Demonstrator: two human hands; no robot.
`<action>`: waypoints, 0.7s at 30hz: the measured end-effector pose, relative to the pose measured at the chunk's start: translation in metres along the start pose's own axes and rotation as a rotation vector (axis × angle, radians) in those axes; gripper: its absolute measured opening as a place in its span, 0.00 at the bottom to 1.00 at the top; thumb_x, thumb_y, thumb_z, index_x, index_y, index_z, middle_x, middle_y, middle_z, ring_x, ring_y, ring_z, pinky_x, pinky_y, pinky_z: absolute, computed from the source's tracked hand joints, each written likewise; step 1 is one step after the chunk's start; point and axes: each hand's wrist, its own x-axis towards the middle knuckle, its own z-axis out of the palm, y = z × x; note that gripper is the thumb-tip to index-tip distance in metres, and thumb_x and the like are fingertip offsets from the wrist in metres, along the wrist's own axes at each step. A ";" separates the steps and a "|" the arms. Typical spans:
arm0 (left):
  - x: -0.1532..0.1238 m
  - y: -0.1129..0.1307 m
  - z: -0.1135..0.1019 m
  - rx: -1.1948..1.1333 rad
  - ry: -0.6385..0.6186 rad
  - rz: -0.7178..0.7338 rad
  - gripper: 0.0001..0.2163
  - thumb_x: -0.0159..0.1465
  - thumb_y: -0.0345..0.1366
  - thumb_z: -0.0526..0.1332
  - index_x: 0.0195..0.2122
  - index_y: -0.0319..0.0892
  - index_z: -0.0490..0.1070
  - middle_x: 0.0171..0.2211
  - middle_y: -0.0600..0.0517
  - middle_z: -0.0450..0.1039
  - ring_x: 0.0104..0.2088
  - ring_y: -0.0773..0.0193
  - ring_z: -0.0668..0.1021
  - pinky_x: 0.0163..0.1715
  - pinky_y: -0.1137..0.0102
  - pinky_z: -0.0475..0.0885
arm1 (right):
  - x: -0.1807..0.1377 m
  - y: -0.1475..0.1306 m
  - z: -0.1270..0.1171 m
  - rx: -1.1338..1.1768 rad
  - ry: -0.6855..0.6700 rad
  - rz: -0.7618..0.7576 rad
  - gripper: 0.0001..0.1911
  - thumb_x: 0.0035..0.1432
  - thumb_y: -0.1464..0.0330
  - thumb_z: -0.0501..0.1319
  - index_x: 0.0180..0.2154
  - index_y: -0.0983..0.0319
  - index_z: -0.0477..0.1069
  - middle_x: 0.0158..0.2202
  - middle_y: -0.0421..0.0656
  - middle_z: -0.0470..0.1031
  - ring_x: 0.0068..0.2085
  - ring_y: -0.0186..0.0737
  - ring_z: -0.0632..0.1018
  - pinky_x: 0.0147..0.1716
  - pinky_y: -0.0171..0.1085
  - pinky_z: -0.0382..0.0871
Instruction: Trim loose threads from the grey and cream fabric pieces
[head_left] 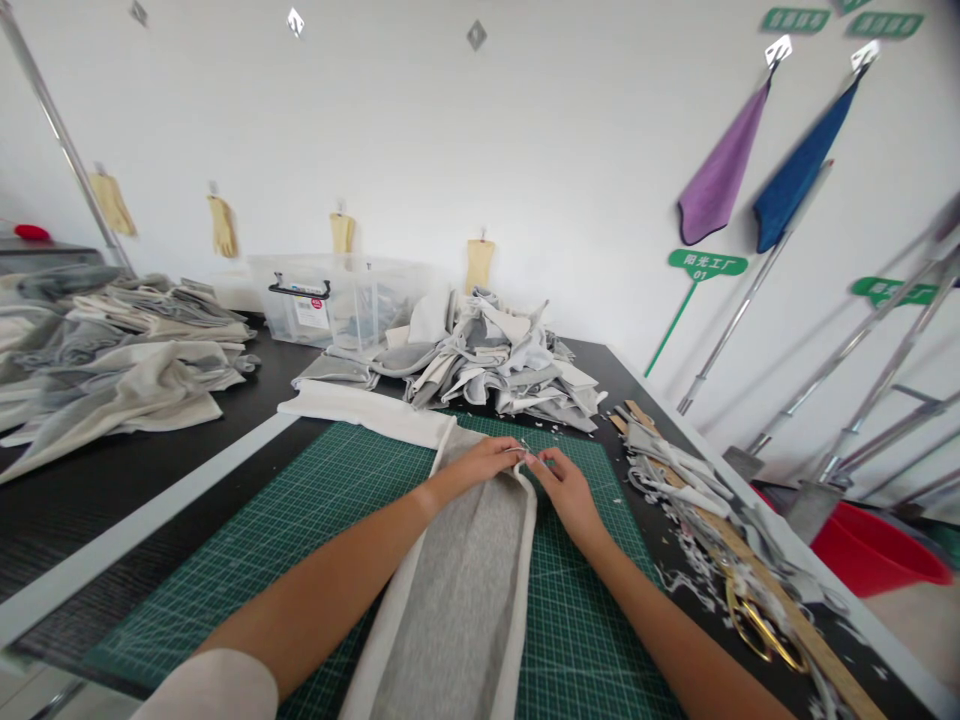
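Across a black table (150, 465) is spread a green mat (585, 600). Toward its 1 o'clock side, the end of a grey cloth (465, 600) is pinched by the left hand (499, 457) and right hand (566, 490), its length laid toward 6 o'clock. Its edge seems to be being worked; steady fingertips would be called for. Scraps (502, 350) are heaped at 12, gold scissors (761, 630) seen at 4.

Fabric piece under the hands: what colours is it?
Fabric piece: grey middle, off-white edges; head view.

Green mat (360, 470) on black table (150, 465)
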 end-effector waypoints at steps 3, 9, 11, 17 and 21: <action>0.001 -0.001 0.000 0.054 -0.023 0.008 0.14 0.65 0.45 0.58 0.39 0.38 0.75 0.36 0.52 0.74 0.38 0.64 0.73 0.42 0.72 0.66 | 0.004 0.004 0.001 -0.015 0.022 -0.015 0.20 0.57 0.48 0.62 0.36 0.58 0.72 0.26 0.36 0.72 0.26 0.36 0.67 0.28 0.34 0.57; -0.001 0.002 0.000 0.167 -0.021 -0.005 0.16 0.66 0.47 0.57 0.40 0.40 0.76 0.37 0.52 0.76 0.39 0.63 0.75 0.42 0.72 0.67 | 0.008 0.011 0.000 0.033 0.029 -0.070 0.18 0.60 0.52 0.60 0.35 0.60 0.76 0.32 0.40 0.77 0.33 0.40 0.73 0.33 0.35 0.62; -0.002 0.000 0.001 0.209 -0.017 -0.001 0.16 0.66 0.48 0.57 0.41 0.40 0.76 0.37 0.52 0.76 0.39 0.64 0.75 0.41 0.73 0.67 | 0.008 0.011 0.000 0.041 0.028 -0.069 0.18 0.59 0.52 0.61 0.36 0.59 0.77 0.33 0.40 0.78 0.33 0.41 0.74 0.34 0.35 0.63; -0.002 -0.004 0.003 0.369 0.002 -0.019 0.16 0.66 0.48 0.57 0.41 0.41 0.77 0.37 0.53 0.78 0.38 0.63 0.77 0.41 0.73 0.66 | 0.009 0.014 -0.001 0.044 0.013 -0.054 0.17 0.59 0.54 0.61 0.36 0.59 0.78 0.32 0.41 0.79 0.34 0.42 0.75 0.35 0.36 0.65; -0.002 0.001 0.005 0.447 -0.024 -0.034 0.19 0.67 0.50 0.54 0.39 0.42 0.79 0.34 0.53 0.79 0.38 0.63 0.77 0.41 0.73 0.66 | 0.009 0.016 -0.001 0.132 0.018 -0.041 0.16 0.60 0.55 0.60 0.36 0.60 0.78 0.36 0.43 0.81 0.38 0.44 0.77 0.40 0.38 0.67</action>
